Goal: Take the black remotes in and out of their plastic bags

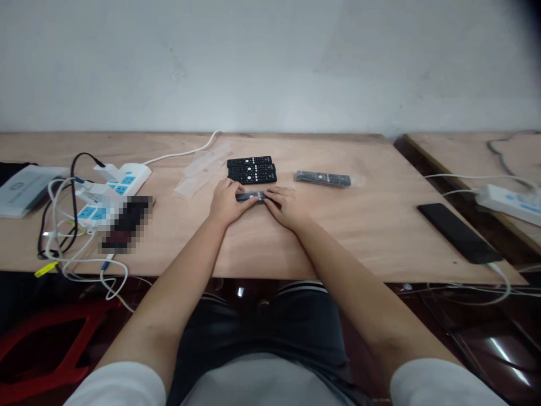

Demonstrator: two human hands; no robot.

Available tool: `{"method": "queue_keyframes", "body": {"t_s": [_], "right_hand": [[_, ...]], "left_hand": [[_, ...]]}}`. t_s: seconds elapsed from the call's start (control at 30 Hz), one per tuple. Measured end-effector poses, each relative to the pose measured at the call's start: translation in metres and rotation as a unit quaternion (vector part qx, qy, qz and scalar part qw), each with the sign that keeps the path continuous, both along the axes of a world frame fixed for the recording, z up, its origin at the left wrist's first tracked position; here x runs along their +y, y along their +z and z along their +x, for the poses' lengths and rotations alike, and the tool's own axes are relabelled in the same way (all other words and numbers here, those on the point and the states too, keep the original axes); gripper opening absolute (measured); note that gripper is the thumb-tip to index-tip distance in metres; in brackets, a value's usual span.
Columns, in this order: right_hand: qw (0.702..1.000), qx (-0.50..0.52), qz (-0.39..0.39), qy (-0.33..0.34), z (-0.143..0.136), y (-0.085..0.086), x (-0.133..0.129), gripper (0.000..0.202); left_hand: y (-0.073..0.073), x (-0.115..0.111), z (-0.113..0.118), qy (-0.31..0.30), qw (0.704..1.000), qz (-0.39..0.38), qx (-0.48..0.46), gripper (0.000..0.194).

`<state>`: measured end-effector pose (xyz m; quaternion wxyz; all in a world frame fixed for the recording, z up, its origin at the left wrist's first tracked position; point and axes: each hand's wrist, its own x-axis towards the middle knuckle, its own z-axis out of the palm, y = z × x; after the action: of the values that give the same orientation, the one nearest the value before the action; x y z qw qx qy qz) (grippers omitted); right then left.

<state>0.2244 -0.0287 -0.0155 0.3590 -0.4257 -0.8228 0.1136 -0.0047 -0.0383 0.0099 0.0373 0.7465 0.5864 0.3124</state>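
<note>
A dark remote control (252, 197) lies across the table in front of me, its ends covered by my hands. My left hand (227, 202) is closed around its left end, thumb along the near edge. At the other end, my right hand (284, 205) grips it with bent fingers and the thumb. Whether this remote is in a wrapper I cannot tell. Just beyond my fingers are two black remotes side by side, a farther remote (248, 162) and a nearer remote (253, 173). To the right rests a remote in clear plastic (323, 179).
Clear plastic sleeves (198, 169) lie left of the remotes. Farther left are a white power strip (132, 172), tangled cables, a blurred dark device (127, 223) and a pale book (27, 189). A black phone (459, 232) on a cable is near the right edge. Behind stands a wall.
</note>
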Motion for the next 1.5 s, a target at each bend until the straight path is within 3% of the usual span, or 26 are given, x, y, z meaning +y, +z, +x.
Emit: {"method": "queue_keyframes", "body": {"t_s": [0.13,0.27,0.57,0.9,1.1,1.5], "right_hand": [[1.000,-0.019,0.002,-0.017,0.005,-0.001,0.000,0.034],[0.999,-0.039,0.014,-0.031,0.019,-0.002,-0.004,0.036],[0.989,-0.071,0.052,-0.116,0.088,-0.001,-0.015,0.036],[0.974,-0.138,0.055,-0.169,0.141,0.000,0.001,0.041],[0.965,-0.156,0.054,-0.204,0.156,-0.002,0.012,0.043],[0.953,-0.159,0.051,-0.252,0.157,-0.003,0.024,0.042]], "left_hand": [[0.000,-0.001,0.000,0.012,1.000,0.023,-0.016,0.045],[-0.007,0.002,-0.001,-0.009,1.000,-0.003,-0.016,0.050],[-0.014,0.007,-0.003,-0.025,0.999,-0.040,-0.024,0.052],[-0.013,0.007,-0.004,-0.018,0.999,-0.039,-0.009,0.049],[-0.015,0.008,-0.005,-0.017,0.999,-0.041,-0.007,0.049],[-0.013,0.007,-0.004,-0.015,0.999,-0.045,-0.012,0.045]]}}
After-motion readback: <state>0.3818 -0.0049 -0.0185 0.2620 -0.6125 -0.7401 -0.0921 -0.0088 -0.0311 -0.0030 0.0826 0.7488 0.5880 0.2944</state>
